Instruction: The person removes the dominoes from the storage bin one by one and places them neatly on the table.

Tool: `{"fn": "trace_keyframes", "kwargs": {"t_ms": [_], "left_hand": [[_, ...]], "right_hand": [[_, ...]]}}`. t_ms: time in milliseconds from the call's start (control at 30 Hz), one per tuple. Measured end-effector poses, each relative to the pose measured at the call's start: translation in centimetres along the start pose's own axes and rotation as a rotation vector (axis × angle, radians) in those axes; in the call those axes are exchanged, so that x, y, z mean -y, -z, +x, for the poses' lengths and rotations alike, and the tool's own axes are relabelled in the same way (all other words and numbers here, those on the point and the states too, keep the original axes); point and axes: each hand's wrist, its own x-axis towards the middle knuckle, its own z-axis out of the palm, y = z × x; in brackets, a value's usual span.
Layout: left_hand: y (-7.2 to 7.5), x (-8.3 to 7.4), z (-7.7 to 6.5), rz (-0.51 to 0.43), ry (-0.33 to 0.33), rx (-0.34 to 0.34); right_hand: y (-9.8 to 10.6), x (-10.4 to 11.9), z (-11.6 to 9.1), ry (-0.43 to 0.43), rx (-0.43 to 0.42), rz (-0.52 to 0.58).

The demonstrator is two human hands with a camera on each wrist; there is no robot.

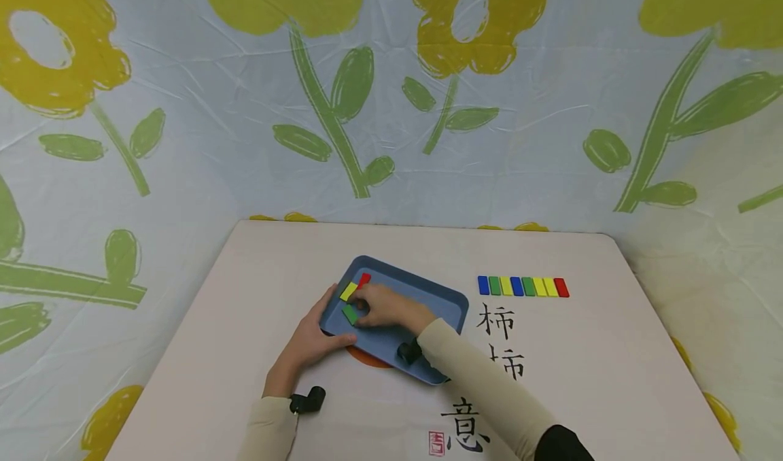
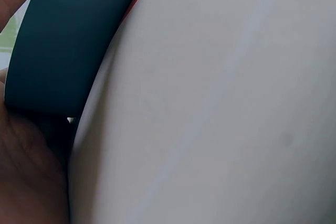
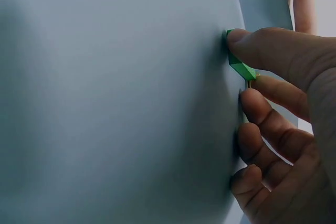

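My right hand (image 1: 385, 306) is over the left part of a blue tray (image 1: 422, 284). Thumb and index finger pinch a small green block (image 3: 242, 66) in the right wrist view, while the other fingers curl beside it. In the head view the same green block (image 1: 350, 314) lies low over the tray floor. A yellow block (image 1: 349, 292) and a red block (image 1: 364, 279) sit in the tray just beyond it, end to end. My left hand (image 1: 310, 338) grips the tray's left end, thumb along the near side; the left wrist view shows the tray wall (image 2: 63, 45) against this hand.
Right of the tray, a row of several blue, green, yellow and red blocks (image 1: 523, 286) lies on the white tabletop (image 1: 612, 379). Black written characters (image 1: 465, 427) and a red seal mark (image 1: 436, 443) are on the table surface. An orange patch (image 1: 367, 359) shows partly under the tray.
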Motion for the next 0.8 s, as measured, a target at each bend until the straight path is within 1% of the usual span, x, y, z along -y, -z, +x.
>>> {"fn": "trace_keyframes", "kwargs": {"t_ms": [167, 433, 667, 800], "left_hand": [[0.0, 0.0, 0.0, -0.005, -0.006, 0.002], [-0.1, 0.0, 0.0, 0.003, -0.004, -0.002], [-0.1, -0.1, 0.0, 0.018, 0.004, -0.002], [0.0, -0.2, -0.1, 0.022, 0.018, -0.003]], "right_hand": [[-0.3, 0.0, 0.1, 0.007, -0.005, -0.006], [-0.2, -0.3, -0.2, -0.013, -0.011, 0.013], [0.6, -0.9, -1.1, -0.013, -0.032, 0.074], [1.4, -1.4, -1.8, -0.011, -0.066, 0.076]]}}
